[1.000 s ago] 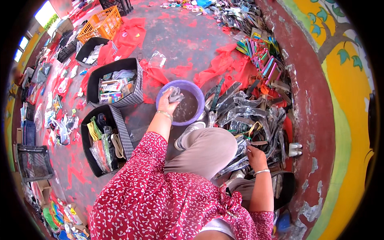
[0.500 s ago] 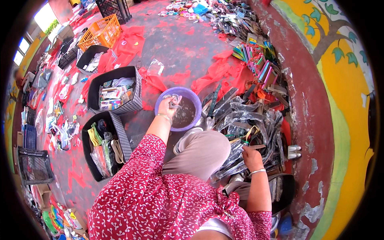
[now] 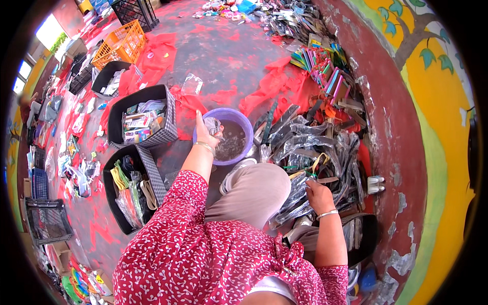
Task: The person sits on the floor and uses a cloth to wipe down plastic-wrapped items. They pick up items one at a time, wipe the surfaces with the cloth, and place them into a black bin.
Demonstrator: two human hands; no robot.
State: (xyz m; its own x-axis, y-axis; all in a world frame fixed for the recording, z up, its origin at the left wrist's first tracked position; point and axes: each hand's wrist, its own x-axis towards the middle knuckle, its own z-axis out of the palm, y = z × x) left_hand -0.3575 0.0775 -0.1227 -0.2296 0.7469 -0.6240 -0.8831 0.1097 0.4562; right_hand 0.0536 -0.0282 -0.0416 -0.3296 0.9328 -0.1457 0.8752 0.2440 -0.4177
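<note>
My left hand is closed around a wet-looking, crumpled grey cloth at the left rim of a purple basin. Murky brownish water stands in the basin. On the right, my right hand pinches the end of a clear plastic-wrapped strip, which looks like a belt. The fingertips partly hide where it is held. Around that hand spreads a heap of dark, plastic-wrapped strips, with a brown strap close to the fingers.
Two dark checkered bins with packets stand left of the basin. An orange crate and black crates lie farther off. Torn red sheeting covers parts of the floor. A red-brown wall runs along the right; colourful packaged goods lie against it.
My left hand has turned with the cloth, its thumb now pointing up, and shifted slightly left toward the basin's rim. My right hand stays almost in place. The whole view has shifted slightly.
</note>
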